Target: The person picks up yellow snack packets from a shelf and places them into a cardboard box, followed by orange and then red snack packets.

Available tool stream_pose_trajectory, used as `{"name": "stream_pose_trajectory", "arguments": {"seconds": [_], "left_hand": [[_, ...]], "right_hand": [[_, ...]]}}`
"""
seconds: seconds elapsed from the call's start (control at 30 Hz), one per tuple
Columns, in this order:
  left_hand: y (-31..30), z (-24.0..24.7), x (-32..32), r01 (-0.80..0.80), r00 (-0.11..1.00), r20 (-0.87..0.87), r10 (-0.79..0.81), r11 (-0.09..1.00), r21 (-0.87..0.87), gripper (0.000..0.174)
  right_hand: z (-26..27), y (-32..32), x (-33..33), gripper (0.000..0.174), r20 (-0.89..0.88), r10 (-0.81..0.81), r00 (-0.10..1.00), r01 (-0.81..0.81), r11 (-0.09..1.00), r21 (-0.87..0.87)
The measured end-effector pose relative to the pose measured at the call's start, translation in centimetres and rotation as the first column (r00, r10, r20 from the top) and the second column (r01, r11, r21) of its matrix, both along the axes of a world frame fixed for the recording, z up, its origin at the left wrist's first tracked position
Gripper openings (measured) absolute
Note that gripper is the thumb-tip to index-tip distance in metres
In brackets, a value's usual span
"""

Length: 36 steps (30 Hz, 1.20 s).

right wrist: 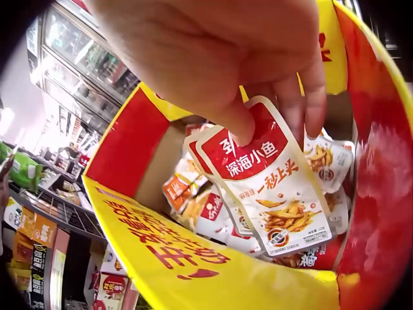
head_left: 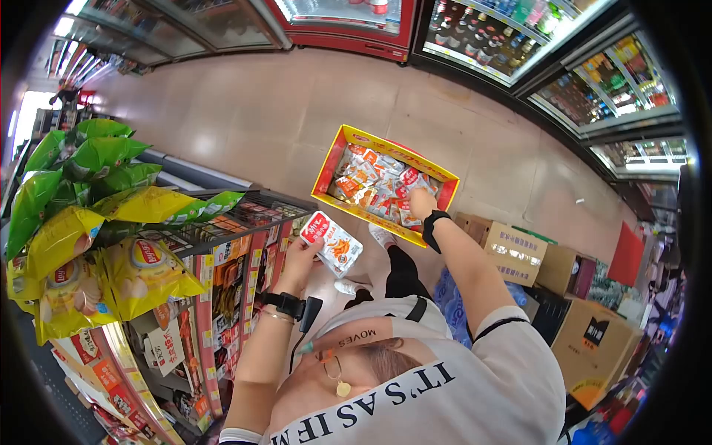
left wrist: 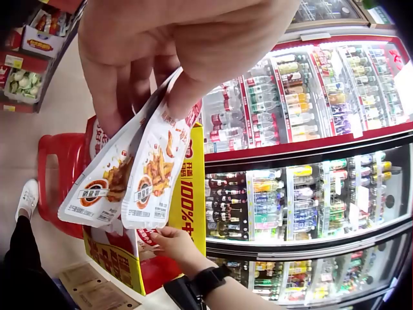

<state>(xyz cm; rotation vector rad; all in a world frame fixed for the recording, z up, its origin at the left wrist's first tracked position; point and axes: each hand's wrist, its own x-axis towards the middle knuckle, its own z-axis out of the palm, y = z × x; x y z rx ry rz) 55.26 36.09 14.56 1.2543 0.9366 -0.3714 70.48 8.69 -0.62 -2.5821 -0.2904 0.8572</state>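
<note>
My left hand (head_left: 298, 263) pinches small white-and-red snack packets (head_left: 340, 248) by their red ends. In the left wrist view at least two packets (left wrist: 155, 177) hang from it, fanned apart at the bottom, showing printed small fried fish. My right hand (head_left: 423, 203) reaches into a yellow-and-red cardboard box (head_left: 380, 224). There, in the right wrist view, its thumb and fingers pinch the red top of similar packets (right wrist: 274, 187), one overlapping another. Many loose packets (right wrist: 210, 213) lie jumbled underneath, some with orange print.
Under the box is a red plastic stool (left wrist: 55, 171). A snack rack (head_left: 245, 259) topped with green and yellow chip bags (head_left: 148, 271) stands at left. Cardboard cartons (head_left: 515, 252) are on the right, lit drink coolers (head_left: 482, 37) beyond the tiled floor.
</note>
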Motion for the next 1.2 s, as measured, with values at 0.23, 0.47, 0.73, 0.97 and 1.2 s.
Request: {"name": "stream_pose_trajectory", "arguments": {"seconds": [0.23, 0.47, 0.73, 0.97, 1.2], "left_hand": [[-1.5, -1.1, 1.0, 0.022, 1.0, -0.014, -0.023, 0.998, -0.057, 0.022], [-5.5, -2.1, 4.8, 0.06, 0.997, -0.039, -0.064, 0.992, -0.107, 0.021], [-7.8, -3.3, 5.9, 0.102, 0.994, -0.044, -0.103, 0.994, -0.029, 0.034], [-2.8, -3.7, 1.2, 0.139, 0.987, -0.08, -0.139, 0.99, -0.008, 0.035], [0.2, -1.7, -5.2, -0.032, 0.984, -0.177, 0.034, 0.999, 0.011, 0.032]], "right_hand": [[-3.8, 0.5, -0.2, 0.024, 0.051, -0.079, 0.996, 0.089, 0.968, -0.236], [3.9, 2.5, 0.1, 0.033, -0.573, 0.028, 0.819, 0.385, 0.713, 0.586], [4.0, 1.5, -1.1, 0.03, -0.66, 0.018, 0.751, 0.507, 0.625, 0.594], [0.2, 0.2, 2.2, 0.036, -0.239, -0.229, 0.944, 0.298, 0.902, 0.314], [-7.4, 0.4, 0.9, 0.03, -0.256, 0.101, 0.961, -0.141, 0.979, -0.144]]}}
